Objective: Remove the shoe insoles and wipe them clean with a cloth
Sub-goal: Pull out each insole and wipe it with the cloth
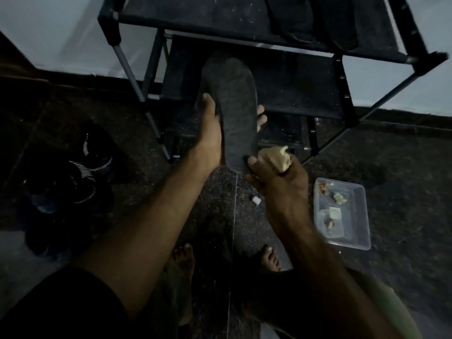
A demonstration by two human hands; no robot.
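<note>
1. The floor (403,155) was dark speckled stone, pretty dim, with a thin pale seam running down the middle.
2. A black rack (244,23) stood on it against the light wall, shelves dusty, and its top shelf had dark shoes (318,20) on it, hard to make out.
3. On the floor to the left was a pile of dark sneakers (80,172) with white stripes.
4. To the right sat a clear tray (362,241) with a few small scraps inside.
5. A small white cap (256,200) lay near the seam, between sneakers and tray.
6. Two bare feet (270,258) stood at the bottom.
</note>
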